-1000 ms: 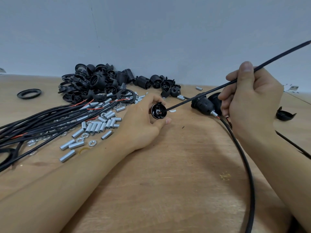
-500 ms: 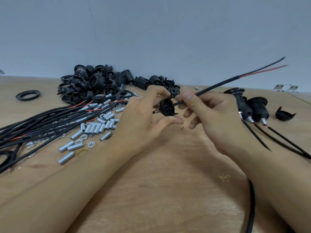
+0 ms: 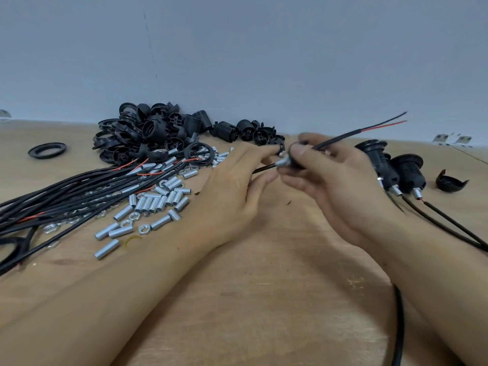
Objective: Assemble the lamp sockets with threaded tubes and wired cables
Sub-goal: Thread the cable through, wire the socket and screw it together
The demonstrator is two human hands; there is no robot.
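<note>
broadly, the wooden bench is laid out as a parts station so everything sits within reach: a bundle of black cables fans in from the left, a heap of black socket shells lies against the wall, and loose threaded tubes with nuts spread between them. two finished sockets rest at the right, cables trailing off, likely parked clear of the work. over the middle, the left hand pinches a socket part, mostly hidden behind its fingers, seemingly to steady it. the right hand has its grip curled round a cable just beside a small metal tube, thumb on top, probably to feed it through; the cable's red and black wire ends stick up toward the wall.
</note>
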